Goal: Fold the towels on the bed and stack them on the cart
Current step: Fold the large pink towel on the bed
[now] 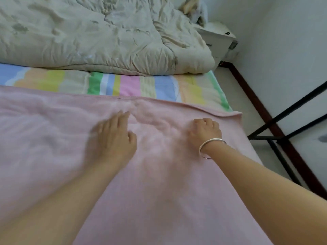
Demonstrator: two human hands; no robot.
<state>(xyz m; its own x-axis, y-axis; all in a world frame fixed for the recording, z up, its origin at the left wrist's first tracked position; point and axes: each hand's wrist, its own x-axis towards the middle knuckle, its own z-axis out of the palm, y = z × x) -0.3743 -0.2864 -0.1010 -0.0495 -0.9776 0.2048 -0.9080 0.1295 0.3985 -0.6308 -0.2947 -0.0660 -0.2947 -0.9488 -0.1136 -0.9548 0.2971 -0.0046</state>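
Note:
A large pink towel [53, 138] lies spread over the near part of the bed, its far hem running across the striped sheet. My left hand [113, 137] lies on the towel near the middle with its fingers stretched forward, blurred by motion. My right hand [206, 131], with a silver bangle on the wrist, rests on the towel near its right far corner with the fingers curled under; whether they pinch the cloth is hidden. The cart does not show clearly.
A rumpled beige quilt [97, 36] fills the far half of the bed over a pastel striped sheet [131, 85]. A white bedside cabinet [219, 38] stands in the corner. A black metal frame [283, 131] stands on the floor right of the bed, by the wall.

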